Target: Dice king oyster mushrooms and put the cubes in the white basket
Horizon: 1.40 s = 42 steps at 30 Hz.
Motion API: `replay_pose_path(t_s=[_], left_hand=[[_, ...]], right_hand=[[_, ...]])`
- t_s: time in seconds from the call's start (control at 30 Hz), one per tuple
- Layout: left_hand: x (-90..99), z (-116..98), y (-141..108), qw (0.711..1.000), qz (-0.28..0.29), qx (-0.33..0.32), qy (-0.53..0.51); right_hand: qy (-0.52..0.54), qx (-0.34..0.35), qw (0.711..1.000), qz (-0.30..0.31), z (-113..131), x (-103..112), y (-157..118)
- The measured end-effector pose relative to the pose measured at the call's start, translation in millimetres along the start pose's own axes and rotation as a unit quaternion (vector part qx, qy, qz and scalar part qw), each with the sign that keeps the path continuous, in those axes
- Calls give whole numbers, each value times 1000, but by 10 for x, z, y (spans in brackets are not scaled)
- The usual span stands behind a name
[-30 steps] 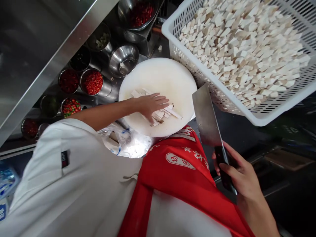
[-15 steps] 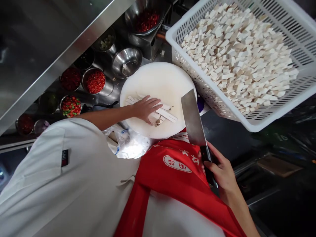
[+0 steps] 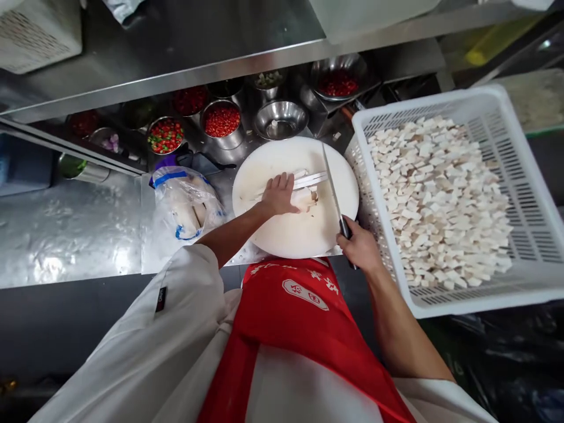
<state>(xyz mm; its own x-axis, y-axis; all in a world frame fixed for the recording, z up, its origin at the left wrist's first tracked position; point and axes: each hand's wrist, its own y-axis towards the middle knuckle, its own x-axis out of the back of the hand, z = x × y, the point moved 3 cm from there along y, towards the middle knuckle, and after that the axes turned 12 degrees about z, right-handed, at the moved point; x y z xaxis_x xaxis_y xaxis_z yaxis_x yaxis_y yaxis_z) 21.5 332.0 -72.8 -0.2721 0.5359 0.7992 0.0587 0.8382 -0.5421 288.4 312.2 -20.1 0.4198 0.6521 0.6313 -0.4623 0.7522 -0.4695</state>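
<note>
White mushroom strips (image 3: 312,180): on the round white cutting board (image 3: 286,238), bundled lengthwise, partly beneath the left hand (image 3: 278,195) and projecting past its fingertips toward the blade. Left grip: palm down over the bundle, fingers extended and only slightly spread, pinching nothing visible.

Cleaver (image 3: 331,179): blade seen nearly edge-on, at the strips' far ends from the left hand; contact with the board cannot be determined. Right hand (image 3: 360,247): fingers closed around the black handle, near the board's lower right rim.

Right of board: white perforated basket (image 3: 535,235), holding many diced white pieces (image 3: 440,202). Left of board: clear plastic bag (image 3: 187,202) with pale contents, on the steel counter (image 3: 88,229). Beyond board: shallow steel bowl (image 3: 282,120), small piece inside; beside it, container of chopped red chillies (image 3: 222,120); farther left, red and green chillies (image 3: 166,136).
</note>
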Motion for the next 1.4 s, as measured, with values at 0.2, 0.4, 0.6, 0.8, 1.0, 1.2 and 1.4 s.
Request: replay_pose_path(t_s=[0.2,0.4,0.6,0.8,1.0,1.2,1.4], left_hand=[[10,133,-113,999,-37,-3,16],[42,103,-109,999,-16,-4,35],[65,68,-112,999,-13,15,26],[72,74,-147,999,13,43,-24],[29,201,-197,999,27,13,-31],[0,165,-189,999,-12,-1,-31],[32,173,-205,999,8,2,-42]], right_hand=[[-1,68,995,69,141,-28,10],[68,57,991,100,335,-325,20],[116,29,990,74,293,-301,-101],[1,10,999,44,480,-201,-484],[-91,-12,995,46,664,-47,-552],[-156,-68,977,126,606,-82,-120],[-151,-44,984,84,498,-230,210]])
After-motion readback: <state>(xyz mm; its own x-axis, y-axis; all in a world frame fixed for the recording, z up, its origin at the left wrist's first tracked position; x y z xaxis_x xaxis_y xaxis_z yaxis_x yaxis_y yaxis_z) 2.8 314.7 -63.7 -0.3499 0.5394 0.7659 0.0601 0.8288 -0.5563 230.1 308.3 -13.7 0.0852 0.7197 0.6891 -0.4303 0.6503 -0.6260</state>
